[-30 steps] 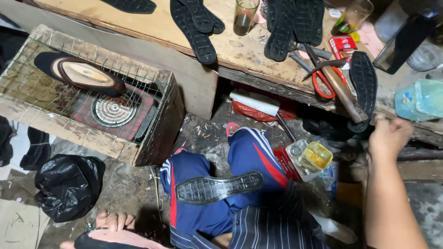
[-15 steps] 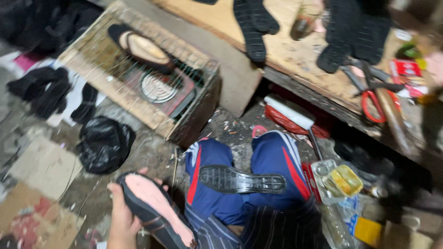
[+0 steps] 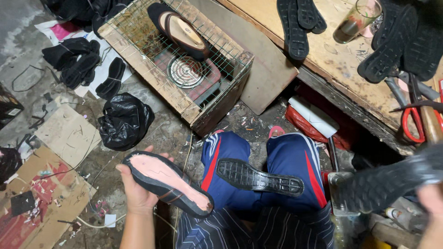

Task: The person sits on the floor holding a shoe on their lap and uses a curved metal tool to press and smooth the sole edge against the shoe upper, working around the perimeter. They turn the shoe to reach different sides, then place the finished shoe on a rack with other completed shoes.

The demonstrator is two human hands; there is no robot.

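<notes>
Counter [image 3: 332, 60], wooden, upper right: bears 5 or so black treaded soles [image 3: 295, 27], a drinking glass [image 3: 357, 20] with dark liquid, red-handled scissors [image 3: 413, 124]. None of these soles joined to an upper, as far as visible.

Wire-mesh box [image 3: 184, 60], wood-framed, on the floor left of the counter: encloses a coil heater [image 3: 185, 71]; 1 sandal [image 3: 182, 32] lying on the mesh directly above the coil, apparently warming, so judged mid-process.

Floor [image 3: 69, 133]: cardboard sheets, black plastic bag [image 3: 124, 120], a loose pile of black straps and soles [image 3: 80, 62] upper left, judged stock not yet worked.

Blue trousers [image 3: 230, 161] with red and white stripes, seated lap, bottom centre: 1 black outsole [image 3: 258, 176] resting tread-up across both knees, unattached, waiting.

Black sole at right [image 3: 392, 177]: blurred, tread showing, gripped near its lower end by the right hand [image 3: 431, 203]; fingers closed about it, exact grip too blurred to tell.

Sandal upper [image 3: 168, 182]: black rim, pink underside facing up, coated look, strap below; clamped in the left hand [image 3: 136, 193], palm beneath, thumb at the heel end. Held left of the lap, well apart from the right hand's sole.

Status, as judgement: upper and sole each in hand, not yet pressed together; joining step outstanding.
</notes>
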